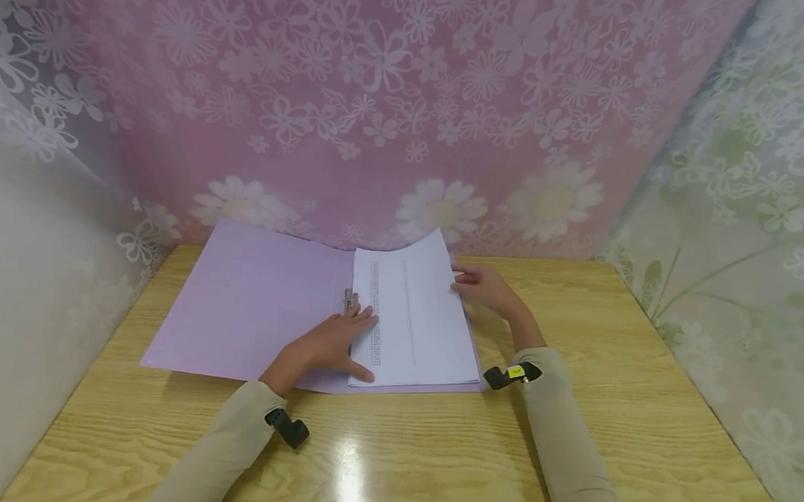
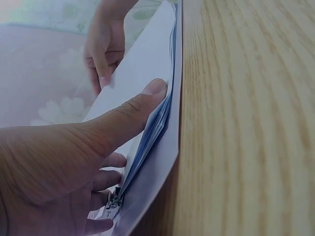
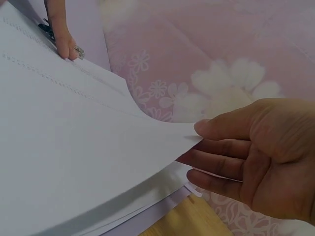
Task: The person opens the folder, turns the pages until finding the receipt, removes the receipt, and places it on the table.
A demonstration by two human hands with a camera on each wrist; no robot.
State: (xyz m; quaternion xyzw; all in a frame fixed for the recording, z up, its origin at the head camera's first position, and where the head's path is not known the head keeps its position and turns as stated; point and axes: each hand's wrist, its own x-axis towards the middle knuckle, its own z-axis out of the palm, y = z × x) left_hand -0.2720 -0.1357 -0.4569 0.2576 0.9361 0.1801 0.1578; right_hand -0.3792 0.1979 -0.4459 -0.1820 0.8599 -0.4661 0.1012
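A lilac folder [image 1: 247, 297] lies spread on the table, a stack of white printed paper [image 1: 432, 326] on its right side. My left hand [image 1: 332, 341] rests on the stack's left margin with fingers spread. Its thumb presses near the bottom edge, and its fingers lie beside the metal clip [image 1: 348, 299] at the spine. At the far right corner, my right hand [image 1: 485, 289] pinches a sheet [image 3: 98, 137] between thumb and fingers. That corner curves up, and a gap shows over the paper below in the right wrist view.
The folder sits on a wood-grain table [image 1: 395, 450] near its back edge. Behind it rises a pink flowered backdrop [image 1: 380, 117], with pale flowered panels at left and right. Each sleeve carries a black wrist device.
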